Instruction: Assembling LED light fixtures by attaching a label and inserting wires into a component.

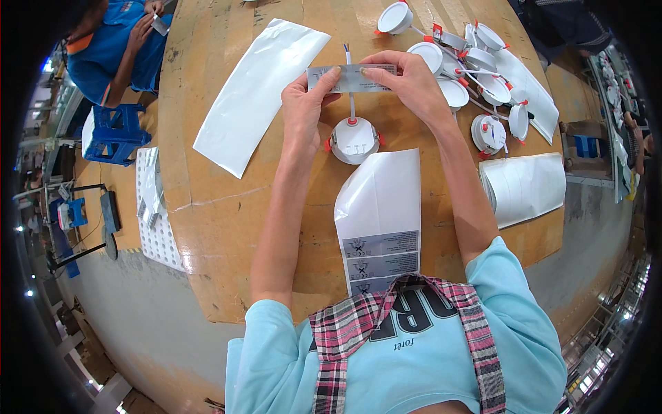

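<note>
Nearest the person, a white label sheet point(378, 207) lies on the wooden table point(221, 228), grey stickers at its near end. Just beyond it sits a round white lamp point(354, 140) with red clips, its wire running up behind the hands. Above the lamp, the left hand point(303, 110) and right hand point(407, 86) pinch a grey label point(350, 78) by its two ends, stretched flat between them. Left lies a long backing strip point(255, 93); right, a sheet stack point(524, 188). Farther right, more lamps point(476, 76) are heaped. At far left, another person point(114, 45) sits.
</note>
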